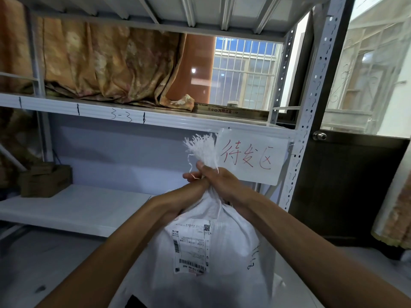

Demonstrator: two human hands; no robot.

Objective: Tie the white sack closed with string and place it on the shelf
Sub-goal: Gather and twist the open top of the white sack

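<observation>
A white woven sack point(222, 252) with a shipping label stands low in the middle, its neck gathered into a frayed tuft at the top. My right hand point(219, 181) is closed around the neck from the right. My left hand point(192, 177) wraps the neck from the left, just under the right one. A thin white string point(190, 165) dangles beside the tuft over my fingers. The white metal shelf point(73, 207) stretches behind the sack, to the left.
A cardboard box point(45, 180) sits on the lower shelf at left. An orange patterned cloth point(106, 65) fills the upper shelf. A paper sign with red writing point(249, 156) hangs from the shelf edge. A dark door with a knob point(319, 136) stands to the right.
</observation>
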